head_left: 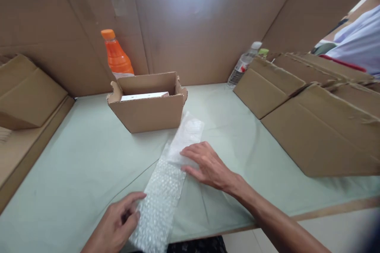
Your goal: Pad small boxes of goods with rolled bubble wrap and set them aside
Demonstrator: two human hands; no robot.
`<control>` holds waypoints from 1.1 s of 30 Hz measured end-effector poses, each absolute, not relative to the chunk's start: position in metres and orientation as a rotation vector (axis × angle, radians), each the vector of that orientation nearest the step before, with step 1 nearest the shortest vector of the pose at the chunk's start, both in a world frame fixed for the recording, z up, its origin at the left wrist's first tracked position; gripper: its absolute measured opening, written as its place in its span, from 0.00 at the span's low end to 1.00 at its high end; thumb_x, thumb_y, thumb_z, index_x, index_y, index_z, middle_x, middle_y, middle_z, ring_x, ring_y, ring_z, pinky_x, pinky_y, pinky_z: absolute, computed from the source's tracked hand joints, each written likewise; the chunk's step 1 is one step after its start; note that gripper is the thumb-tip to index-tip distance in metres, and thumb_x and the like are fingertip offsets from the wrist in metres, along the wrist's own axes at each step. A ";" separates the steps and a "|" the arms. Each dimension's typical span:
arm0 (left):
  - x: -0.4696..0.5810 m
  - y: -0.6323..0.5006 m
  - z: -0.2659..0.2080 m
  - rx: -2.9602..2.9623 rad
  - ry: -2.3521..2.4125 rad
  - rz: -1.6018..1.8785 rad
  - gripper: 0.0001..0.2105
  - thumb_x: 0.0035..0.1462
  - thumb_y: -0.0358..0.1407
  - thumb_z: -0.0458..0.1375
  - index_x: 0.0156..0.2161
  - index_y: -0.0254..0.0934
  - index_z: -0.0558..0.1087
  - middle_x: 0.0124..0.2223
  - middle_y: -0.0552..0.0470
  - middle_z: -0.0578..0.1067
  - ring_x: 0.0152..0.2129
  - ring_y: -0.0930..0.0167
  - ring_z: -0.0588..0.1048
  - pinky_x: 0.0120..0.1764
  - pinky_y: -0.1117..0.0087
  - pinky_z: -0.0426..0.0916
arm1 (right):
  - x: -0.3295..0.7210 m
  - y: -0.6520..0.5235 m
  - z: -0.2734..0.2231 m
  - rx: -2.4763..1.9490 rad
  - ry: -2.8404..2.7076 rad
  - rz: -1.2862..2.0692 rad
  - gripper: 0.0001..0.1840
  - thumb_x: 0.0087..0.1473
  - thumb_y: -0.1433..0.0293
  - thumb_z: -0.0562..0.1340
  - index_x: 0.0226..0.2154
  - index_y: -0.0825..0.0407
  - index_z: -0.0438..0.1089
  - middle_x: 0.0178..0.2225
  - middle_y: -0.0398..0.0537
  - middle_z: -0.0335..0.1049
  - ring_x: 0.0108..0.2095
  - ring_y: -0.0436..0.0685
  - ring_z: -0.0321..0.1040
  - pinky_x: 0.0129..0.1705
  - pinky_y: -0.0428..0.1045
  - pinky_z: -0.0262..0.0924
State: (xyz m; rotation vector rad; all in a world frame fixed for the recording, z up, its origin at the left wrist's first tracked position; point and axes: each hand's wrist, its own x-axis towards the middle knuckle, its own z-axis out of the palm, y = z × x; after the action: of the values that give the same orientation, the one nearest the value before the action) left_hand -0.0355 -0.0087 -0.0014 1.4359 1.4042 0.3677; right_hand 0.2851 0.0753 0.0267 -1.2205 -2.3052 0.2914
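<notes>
A long strip of bubble wrap (162, 201) lies slantwise over the table, its near end reaching the front edge. On its far end rests a white, thin, slightly see-through piece (187, 130), perhaps a folded wrap or pouch; what is inside it I cannot make out. My right hand (206, 166) lies over the right side of this white piece, fingers stretched and thumb apart. At the left edge of the bubble wrap is my left hand (118, 221), index finger and thumb apart with their tips at the strip, the other fingers curled under.
An open cardboard box (151, 115) holding a flat white box (145, 96) stands just beyond the strip. An orange bottle (118, 57) is behind it. More cardboard boxes (320, 134) and a clear bottle (244, 65) stand right; a cardboard tray (32, 138) is left. A person's clothing (356, 43) shows far right.
</notes>
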 end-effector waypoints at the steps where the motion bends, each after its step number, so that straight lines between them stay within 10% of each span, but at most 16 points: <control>1: -0.045 -0.021 -0.003 1.362 1.429 0.391 0.21 0.58 0.48 0.56 0.51 0.39 0.76 0.28 0.55 0.71 0.24 0.71 0.69 0.29 0.72 0.64 | 0.282 0.072 0.026 -1.190 -2.303 0.376 0.14 0.60 0.62 0.63 0.45 0.51 0.75 0.46 0.52 0.79 0.47 0.63 0.75 0.49 0.60 0.65; 14: -0.107 -0.062 0.017 1.009 1.646 0.669 0.18 0.47 0.49 0.62 0.38 0.39 0.81 0.25 0.53 0.70 0.23 0.70 0.68 0.28 0.71 0.62 | 0.239 0.062 0.012 -1.220 -2.572 0.433 0.13 0.61 0.71 0.62 0.48 0.51 0.75 0.56 0.57 0.72 0.55 0.66 0.69 0.52 0.64 0.64; 29: -0.106 -0.046 0.009 1.031 1.575 0.506 0.30 0.48 0.53 0.65 0.53 0.39 0.76 0.41 0.47 0.78 0.39 0.64 0.75 0.41 0.68 0.70 | 0.276 0.122 -0.006 -1.850 -2.032 0.215 0.21 0.56 0.60 0.63 0.48 0.56 0.72 0.57 0.66 0.69 0.56 0.78 0.66 0.54 0.72 0.59; 33: -0.095 -0.044 0.008 1.060 1.556 0.472 0.25 0.52 0.52 0.62 0.50 0.38 0.76 0.44 0.47 0.78 0.37 0.66 0.74 0.40 0.70 0.68 | 0.274 0.128 -0.008 -1.728 -2.010 0.364 0.12 0.53 0.63 0.64 0.39 0.51 0.71 0.53 0.56 0.74 0.50 0.67 0.71 0.50 0.61 0.66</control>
State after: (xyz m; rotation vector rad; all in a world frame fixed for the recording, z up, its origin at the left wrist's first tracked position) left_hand -0.0949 -0.0437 0.0076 1.0596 1.5557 0.4717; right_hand 0.2740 0.1285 -0.0080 -1.7285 -2.0099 0.3643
